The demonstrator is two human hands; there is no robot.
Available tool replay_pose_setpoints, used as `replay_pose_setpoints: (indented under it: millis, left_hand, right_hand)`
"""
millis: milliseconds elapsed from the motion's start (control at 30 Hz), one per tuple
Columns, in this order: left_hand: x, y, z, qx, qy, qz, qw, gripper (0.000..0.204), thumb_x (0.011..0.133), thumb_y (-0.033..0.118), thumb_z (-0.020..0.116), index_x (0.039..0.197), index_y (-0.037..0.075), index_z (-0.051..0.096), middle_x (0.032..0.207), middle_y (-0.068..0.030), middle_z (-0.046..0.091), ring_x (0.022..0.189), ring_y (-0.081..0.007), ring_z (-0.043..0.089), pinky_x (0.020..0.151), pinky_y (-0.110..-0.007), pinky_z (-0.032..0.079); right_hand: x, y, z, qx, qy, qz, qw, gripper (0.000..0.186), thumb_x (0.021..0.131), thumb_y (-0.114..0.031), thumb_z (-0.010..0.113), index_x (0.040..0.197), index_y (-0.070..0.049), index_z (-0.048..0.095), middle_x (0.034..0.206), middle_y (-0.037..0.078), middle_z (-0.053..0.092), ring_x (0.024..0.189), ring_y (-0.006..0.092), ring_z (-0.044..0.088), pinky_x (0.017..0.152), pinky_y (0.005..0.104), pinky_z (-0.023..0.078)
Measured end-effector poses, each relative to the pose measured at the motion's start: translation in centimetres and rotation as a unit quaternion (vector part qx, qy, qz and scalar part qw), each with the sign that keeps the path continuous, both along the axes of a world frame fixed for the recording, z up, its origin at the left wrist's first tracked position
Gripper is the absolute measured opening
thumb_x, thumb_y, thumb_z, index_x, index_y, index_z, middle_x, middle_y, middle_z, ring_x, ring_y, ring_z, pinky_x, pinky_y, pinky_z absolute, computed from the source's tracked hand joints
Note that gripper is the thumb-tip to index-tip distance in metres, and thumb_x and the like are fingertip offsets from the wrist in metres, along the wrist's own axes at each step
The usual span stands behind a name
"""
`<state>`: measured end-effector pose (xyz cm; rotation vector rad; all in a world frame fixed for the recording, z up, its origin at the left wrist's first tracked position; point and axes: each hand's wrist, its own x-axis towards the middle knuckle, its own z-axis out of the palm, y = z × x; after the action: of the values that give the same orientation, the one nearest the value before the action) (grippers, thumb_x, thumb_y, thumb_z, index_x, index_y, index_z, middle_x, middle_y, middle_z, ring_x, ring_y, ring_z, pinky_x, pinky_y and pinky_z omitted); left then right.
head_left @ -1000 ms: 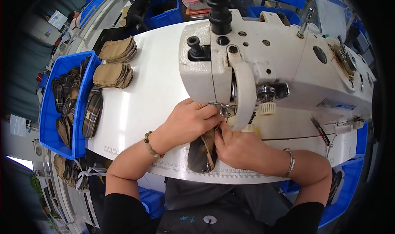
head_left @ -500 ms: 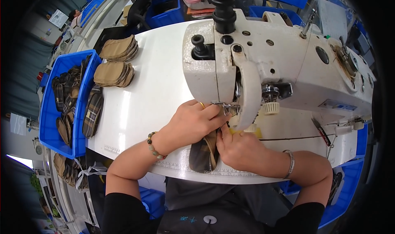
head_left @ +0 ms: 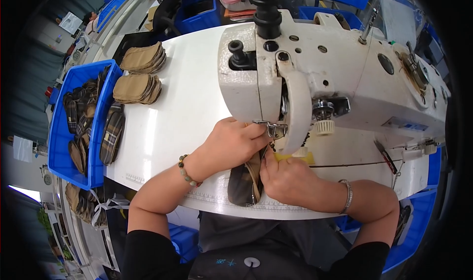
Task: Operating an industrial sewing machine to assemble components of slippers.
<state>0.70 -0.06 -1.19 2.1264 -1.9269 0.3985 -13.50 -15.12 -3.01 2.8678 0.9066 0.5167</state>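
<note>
Under the head of a white sewing machine (head_left: 340,68), both hands grip a dark plaid fabric piece (head_left: 241,185) with a tan edge. My left hand (head_left: 231,141) is closed on its upper end, close to the needle area. On the other side, my right hand (head_left: 288,179) pinches the tan edge between bent fingers. The fabric's lower end hangs toward the table's front edge and lies on the printed ruler strip. The needle and the part of the fabric beneath it are hidden by my fingers and the machine.
To the left, a blue bin (head_left: 101,132) holds plaid pieces, with another plaid piece (head_left: 113,134) leaning beside it. Two stacks of tan pieces, a far stack (head_left: 143,58) and a nearer stack (head_left: 135,88), sit on the white table (head_left: 182,83). Small red-and-black snips (head_left: 386,157) lie at the right.
My left hand has shifted very slightly at the machine, and the gold ring on it is now mostly out of sight. The fabric and right hand are almost unmoved.
</note>
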Motion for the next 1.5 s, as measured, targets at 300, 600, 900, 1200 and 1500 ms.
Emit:
replay_pose_setpoints:
  millis: [300, 600, 900, 1200, 1500]
  left_hand:
    - [-0.4, 0.5, 0.2, -0.002, 0.176, 0.073, 0.982, 0.012, 0.078, 0.017, 0.073, 0.089, 0.013, 0.078, 0.080, -0.0040, 0.070, 0.066, -0.0246, 0.065, 0.057, -0.036, 0.052]
    - [0.0, 0.3, -0.5, 0.000, 0.195, 0.084, 0.977, 0.014, 0.079, 0.017, 0.074, 0.093, 0.015, 0.078, 0.080, -0.0044, 0.070, 0.067, -0.0251, 0.065, 0.057, -0.037, 0.051]
    - [-0.5, 0.9, 2.1, -0.033, 0.122, -0.028, 0.992, 0.015, 0.081, 0.024, 0.073, 0.089, 0.012, 0.075, 0.082, -0.0019, 0.067, 0.079, -0.0228, 0.063, 0.079, -0.039, 0.048]
    - [1.0, 3.0, 1.8, -0.126, 0.096, -0.056, 0.986, 0.024, 0.077, 0.026, 0.077, 0.068, 0.015, 0.057, 0.062, 0.0016, 0.050, 0.060, -0.0178, 0.051, 0.083, -0.038, 0.044]
    - [-3.5, 2.7, 3.5, -0.058, -0.034, 0.011, 0.998, 0.027, 0.073, 0.015, 0.065, 0.099, 0.014, 0.072, 0.087, 0.0031, 0.059, 0.074, -0.0117, 0.058, 0.093, -0.037, 0.044]
  right_hand:
    - [0.2, -0.1, 0.1, 0.025, -0.023, 0.017, 0.999, 0.033, 0.067, -0.017, 0.061, 0.084, 0.010, 0.070, 0.096, 0.036, 0.067, 0.050, 0.0163, 0.058, 0.043, 0.0277, 0.044]
    - [0.1, 0.0, 0.4, -0.028, 0.029, -0.029, 0.999, 0.038, 0.071, -0.016, 0.060, 0.100, 0.009, 0.070, 0.102, 0.031, 0.069, 0.054, 0.0181, 0.063, 0.046, 0.0295, 0.050]
    - [0.3, -0.5, 1.1, 0.006, 0.074, -0.031, 0.997, 0.037, 0.071, -0.016, 0.060, 0.097, 0.009, 0.070, 0.103, 0.032, 0.069, 0.058, 0.0189, 0.064, 0.041, 0.0314, 0.048]
    - [0.2, 0.0, 0.7, -0.007, 0.028, -0.035, 0.999, 0.045, 0.070, -0.016, 0.059, 0.101, 0.016, 0.067, 0.104, 0.037, 0.066, 0.054, 0.0182, 0.062, 0.041, 0.0304, 0.046]
    - [-2.4, 1.3, 1.4, -0.023, 0.027, 0.009, 0.999, 0.028, 0.072, -0.017, 0.058, 0.085, 0.007, 0.066, 0.100, 0.040, 0.065, 0.045, 0.0123, 0.051, 0.040, 0.0273, 0.042]
